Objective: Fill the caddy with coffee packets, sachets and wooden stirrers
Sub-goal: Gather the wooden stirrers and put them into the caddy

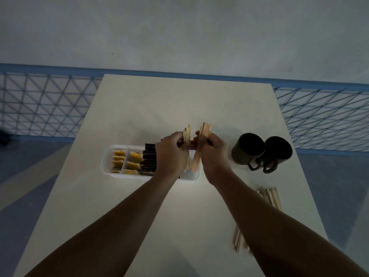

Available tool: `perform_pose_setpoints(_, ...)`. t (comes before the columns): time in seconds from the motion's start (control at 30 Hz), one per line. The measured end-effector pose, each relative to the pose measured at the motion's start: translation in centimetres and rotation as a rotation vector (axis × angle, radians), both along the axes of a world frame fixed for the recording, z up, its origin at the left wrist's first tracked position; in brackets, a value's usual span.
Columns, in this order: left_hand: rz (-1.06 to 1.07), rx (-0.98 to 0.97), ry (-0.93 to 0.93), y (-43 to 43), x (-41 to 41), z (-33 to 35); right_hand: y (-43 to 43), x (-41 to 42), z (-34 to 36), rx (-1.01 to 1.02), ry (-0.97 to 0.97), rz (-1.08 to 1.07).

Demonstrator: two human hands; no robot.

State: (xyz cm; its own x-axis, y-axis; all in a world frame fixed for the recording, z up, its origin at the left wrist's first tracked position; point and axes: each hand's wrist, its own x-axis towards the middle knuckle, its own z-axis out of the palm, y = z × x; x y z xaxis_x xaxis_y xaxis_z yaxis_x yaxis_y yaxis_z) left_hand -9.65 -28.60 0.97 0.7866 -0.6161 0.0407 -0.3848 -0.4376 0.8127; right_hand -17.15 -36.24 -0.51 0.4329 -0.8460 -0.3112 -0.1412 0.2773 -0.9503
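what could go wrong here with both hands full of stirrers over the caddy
The stirrers fan out loosely from the left hand and right hand, so some may slip and miss the caddy. The right forearm crosses above loose stirrers near the table edge and might sweep them off.

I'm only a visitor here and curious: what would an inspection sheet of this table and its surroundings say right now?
Surface: white table, dimly lit.
Job's things: white caddy with yellow sachets and dark coffee packets in its compartments; loose stirrers lie on the table near the right arm.
Clutter: two dark mugs side by side, right of the caddy.
Grippers (hands): left hand grips a stirrer bundle; right hand grips a second stirrer bundle that reaches down into the caddy's right end.
Cables: nothing seen.
Surroundings: blue mesh railing and a pale wall behind.
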Motion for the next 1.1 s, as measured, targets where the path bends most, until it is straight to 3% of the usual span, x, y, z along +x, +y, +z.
perform_pose_setpoints(0.17,-0.032,0.047,-0.012,-0.1,0.2,-0.1,0.4,-0.7,-1.1,-0.071,0.078,0.073)
perform_pose_setpoints(0.43,-0.038,0.114,-0.048,-0.4,0.7,-0.8,0.5,-0.9,-2.0,-0.356,0.346,0.188)
perform_pose_setpoints(0.77,-0.069,0.115,-0.089,-0.7,1.5,-0.6,-1.2,-0.5,-1.0,-0.478,0.596,0.304)
perform_pose_setpoints(1.1,-0.003,0.139,-0.088,-1.1,1.7,-0.2,-2.0,-0.1,-0.3,-0.622,0.601,0.341)
